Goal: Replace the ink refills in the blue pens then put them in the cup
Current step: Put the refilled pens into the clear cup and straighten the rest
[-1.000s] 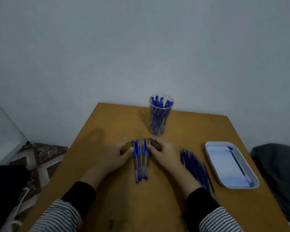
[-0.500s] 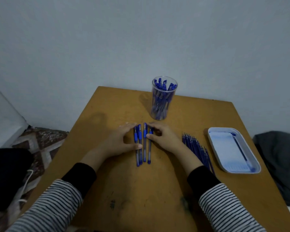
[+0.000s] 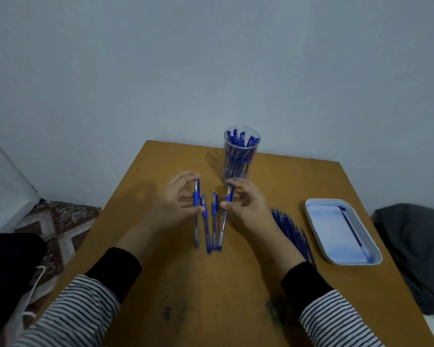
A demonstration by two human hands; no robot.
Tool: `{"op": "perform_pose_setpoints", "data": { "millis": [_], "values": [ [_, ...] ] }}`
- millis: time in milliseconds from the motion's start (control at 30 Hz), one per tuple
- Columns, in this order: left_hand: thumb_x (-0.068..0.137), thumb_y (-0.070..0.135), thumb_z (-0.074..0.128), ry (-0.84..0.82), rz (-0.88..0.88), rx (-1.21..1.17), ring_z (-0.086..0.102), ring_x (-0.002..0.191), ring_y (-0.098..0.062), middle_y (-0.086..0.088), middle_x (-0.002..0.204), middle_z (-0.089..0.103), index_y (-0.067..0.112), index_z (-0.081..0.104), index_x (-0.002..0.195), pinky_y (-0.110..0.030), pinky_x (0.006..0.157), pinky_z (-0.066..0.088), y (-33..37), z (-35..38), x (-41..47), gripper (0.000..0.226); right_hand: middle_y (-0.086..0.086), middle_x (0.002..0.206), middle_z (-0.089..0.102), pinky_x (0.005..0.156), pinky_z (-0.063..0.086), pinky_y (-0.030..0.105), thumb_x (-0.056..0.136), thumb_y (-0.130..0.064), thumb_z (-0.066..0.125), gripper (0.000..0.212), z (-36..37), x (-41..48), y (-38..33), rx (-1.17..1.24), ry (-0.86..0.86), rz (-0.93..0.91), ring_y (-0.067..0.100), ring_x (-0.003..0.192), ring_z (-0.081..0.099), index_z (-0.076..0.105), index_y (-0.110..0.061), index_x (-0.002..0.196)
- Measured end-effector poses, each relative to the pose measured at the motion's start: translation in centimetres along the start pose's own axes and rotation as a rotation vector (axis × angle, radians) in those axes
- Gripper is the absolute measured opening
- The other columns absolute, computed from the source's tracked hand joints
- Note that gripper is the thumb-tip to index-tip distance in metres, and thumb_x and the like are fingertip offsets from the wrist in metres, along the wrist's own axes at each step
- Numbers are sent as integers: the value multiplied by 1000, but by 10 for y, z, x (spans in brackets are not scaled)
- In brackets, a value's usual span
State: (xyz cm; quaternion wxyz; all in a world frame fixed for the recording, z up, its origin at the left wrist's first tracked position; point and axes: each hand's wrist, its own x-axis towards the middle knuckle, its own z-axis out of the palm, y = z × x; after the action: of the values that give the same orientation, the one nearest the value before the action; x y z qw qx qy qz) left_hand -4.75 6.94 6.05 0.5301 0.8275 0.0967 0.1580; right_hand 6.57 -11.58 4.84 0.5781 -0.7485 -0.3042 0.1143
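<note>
- The clear cup [image 3: 251,159] stands at the far edge of the wooden table [image 3: 211,296], packed with blue pens standing upright.
- Just in front of the cup, the left hand [image 3: 177,205] pinches the outer left pen [image 3: 196,229] between thumb and fingertips, with the pen's far end raised.
- The right hand [image 3: 247,205], also just in front of the cup, pinches the outer right pen [image 3: 222,229] the same way.
- Two loose pens [image 3: 207,234] lie flat on the table between the held ones.
- A row of refills [image 3: 290,230] lies right of the cup and nearer the person.
- Further right sits a white tray [image 3: 331,229] holding one refill.
</note>
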Motion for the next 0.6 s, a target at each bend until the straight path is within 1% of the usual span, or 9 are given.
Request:
{"op": "perform_pose_setpoints", "data": {
  "millis": [33,100,167,233,333,400,433,500,600],
  "values": [
    [75,5,85,14,27,-15,68,102,-11,22,136,44,33,55,130,-18,78,58,4,0,1,68,-6,129,55,86,55,22,76,-7,81,53,-2,0,-5,36,11,-22,16,105,61,63,-26,123],
    [76,6,85,39,92,-44,70,99,-14,27,132,48,36,59,125,-21,77,59,14,-1,5,63,4,122,59,83,56,23,75,-6,82,52,-9,2,-18,94,35,-62,16,99,62,64,-27,119],
    [76,7,85,89,144,-84,71,97,-15,31,128,52,40,61,120,-27,79,61,27,-3,12,59,15,114,64,82,57,27,78,-8,80,47,-16,5,-32,141,74,-77,14,91,63,65,-24,119],
    [81,4,81,149,196,-118,71,97,-13,28,127,54,37,63,120,-28,82,61,44,-5,22,54,19,108,67,85,58,33,85,-10,75,39,-26,10,-48,161,141,-93,21,91,64,66,-21,121],
    [89,6,74,196,247,-122,69,103,-5,21,137,52,33,55,136,-18,85,56,74,-10,39,57,12,108,70,87,58,31,91,-7,68,33,-42,21,-69,191,234,-157,23,97,67,67,-22,120],
    [93,10,70,226,301,-113,68,109,-7,14,144,50,35,49,142,-20,91,56,93,-10,54,59,4,116,69,87,58,34,92,-8,67,33,-52,31,-82,187,310,-214,21,98,68,66,-24,120],
    [94,9,69,257,342,-113,68,110,-8,12,142,51,35,49,141,-23,93,56,102,-9,62,58,0,119,68,85,58,33,92,-7,67,34,-56,36,-87,191,368,-236,18,97,68,64,-25,121],
    [94,4,67,328,434,-127,69,107,-10,10,130,57,35,50,137,-25,93,56,118,-7,78,55,-4,120,65,83,59,31,91,-5,67,35,-62,46,-97,222,502,-270,13,93,66,63,-23,121],
    [95,1,66,392,552,-183,70,107,-13,16,121,59,37,53,127,-28,95,56,136,-3,98,50,-9,116,64,80,59,27,91,-7,68,32,-70,56,-108,280,663,-299,12,98,65,62,-19,120]
  ]
}}
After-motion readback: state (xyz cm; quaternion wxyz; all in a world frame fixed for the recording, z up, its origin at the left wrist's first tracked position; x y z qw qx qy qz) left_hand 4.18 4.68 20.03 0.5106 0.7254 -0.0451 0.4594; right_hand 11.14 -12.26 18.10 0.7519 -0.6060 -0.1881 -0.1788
